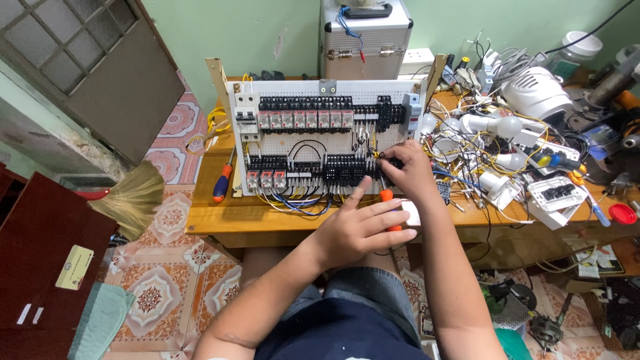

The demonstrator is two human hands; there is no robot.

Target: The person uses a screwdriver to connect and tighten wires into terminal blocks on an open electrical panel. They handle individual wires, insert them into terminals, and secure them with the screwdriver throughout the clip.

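On the wooden bench (220,217), a white perforated wiring panel (313,143) carrying rows of black terminal blocks and clear relays leans upright toward the back edge. The left hand (360,230) lies over the front edge, fingers loosely spread, across an orange-handled screwdriver (389,207). The right hand (408,172) reaches to the panel's lower right, fingertips pinched at a black terminal block (383,162); a cream card (74,267) sits on the dark red cabinet (40,267) far left.

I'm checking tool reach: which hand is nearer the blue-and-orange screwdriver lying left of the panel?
Left. The left hand sits nearer the blue-and-orange screwdriver; the right hand works farther right, at the panel.
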